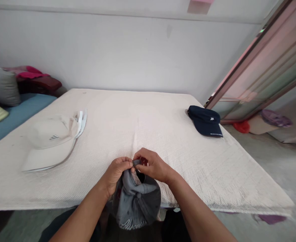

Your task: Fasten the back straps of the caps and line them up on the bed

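Note:
A grey baseball cap [138,201] hangs at the table's front edge, its back strap uppermost and white stitched lettering low on its front. My left hand [116,173] pinches the strap end beside the cap's rear opening. On the other side, my right hand [154,164] grips the same strap between thumb and fingers, close to the left fingertips. Something dark red shows within the right hand's curl; I cannot make out what it is. The strap's fastening is partly hidden by the fingers.
A cream cap [52,139] lies at the left of the cloth-covered table [160,121]. Near the right edge sits a navy cap [204,121]. Behind the table rises a white wall [128,50]. A grey cushion [3,85] is at far left, a sliding door [261,64] at right.

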Motion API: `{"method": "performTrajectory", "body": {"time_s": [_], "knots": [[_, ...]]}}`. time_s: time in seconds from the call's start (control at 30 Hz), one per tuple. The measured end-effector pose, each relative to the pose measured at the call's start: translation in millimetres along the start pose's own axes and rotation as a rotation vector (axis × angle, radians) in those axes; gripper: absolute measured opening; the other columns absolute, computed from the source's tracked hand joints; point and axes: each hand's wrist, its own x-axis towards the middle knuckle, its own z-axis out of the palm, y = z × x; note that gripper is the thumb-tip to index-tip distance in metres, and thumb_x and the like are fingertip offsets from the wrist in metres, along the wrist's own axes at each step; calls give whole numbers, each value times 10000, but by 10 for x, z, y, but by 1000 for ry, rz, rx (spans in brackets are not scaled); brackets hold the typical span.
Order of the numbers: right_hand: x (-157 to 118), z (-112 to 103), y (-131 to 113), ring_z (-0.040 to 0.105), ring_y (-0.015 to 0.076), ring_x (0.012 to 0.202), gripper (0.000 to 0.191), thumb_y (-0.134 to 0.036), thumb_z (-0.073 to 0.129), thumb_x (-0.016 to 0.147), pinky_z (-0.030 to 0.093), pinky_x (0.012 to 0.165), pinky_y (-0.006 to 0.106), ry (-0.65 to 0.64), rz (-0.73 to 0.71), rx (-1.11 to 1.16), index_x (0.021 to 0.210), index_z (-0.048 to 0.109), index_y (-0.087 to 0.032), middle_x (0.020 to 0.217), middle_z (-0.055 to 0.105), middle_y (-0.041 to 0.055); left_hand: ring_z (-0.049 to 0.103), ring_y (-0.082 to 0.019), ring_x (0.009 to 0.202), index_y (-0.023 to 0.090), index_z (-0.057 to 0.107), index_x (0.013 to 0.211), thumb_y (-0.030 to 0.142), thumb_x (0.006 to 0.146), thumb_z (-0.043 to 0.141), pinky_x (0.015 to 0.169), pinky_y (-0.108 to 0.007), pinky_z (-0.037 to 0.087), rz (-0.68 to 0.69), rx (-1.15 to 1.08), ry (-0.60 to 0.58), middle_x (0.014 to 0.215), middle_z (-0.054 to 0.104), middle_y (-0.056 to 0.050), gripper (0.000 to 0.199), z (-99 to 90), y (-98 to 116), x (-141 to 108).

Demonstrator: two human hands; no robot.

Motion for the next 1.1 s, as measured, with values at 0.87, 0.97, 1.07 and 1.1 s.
{"method": "performTrajectory", "body": {"time_s": [0.87, 0.97, 1.07, 1.1], "knots": [[24, 15, 5, 526, 125, 732, 184, -147, 645, 686, 420, 655, 246, -50, -6, -61, 852, 586, -196, 876, 577, 6, 505, -95, 467, 151, 564, 619, 164, 671, 623, 483, -207, 397, 17, 91, -10, 536, 578, 4, 80, 6, -23, -15], [23, 7, -6, 520, 132, 742, 180, -158, 656, 678, 408, 645, 243, -56, -3, -73, 837, 579, -195, 858, 573, 3, 503, -98, 473, 154, 560, 627, 161, 680, 615, 487, -212, 396, 8, 89, -22, 544, 577, 4, 76, -6, -20, -16], [25, 11, -5, 517, 128, 740, 199, -138, 646, 680, 408, 649, 241, -55, -19, -60, 860, 586, -197, 866, 577, 0, 504, -102, 475, 155, 556, 627, 160, 688, 608, 489, -220, 397, 0, 91, -32, 548, 571, 4, 80, -18, -22, -10], [26, 14, -2, 518, 126, 742, 209, -136, 644, 685, 410, 656, 241, -55, -31, -44, 878, 590, -198, 875, 580, 0, 504, -103, 475, 152, 558, 623, 162, 691, 608, 489, -221, 396, -3, 99, -34, 549, 569, 2, 85, -22, -24, -7]]}}
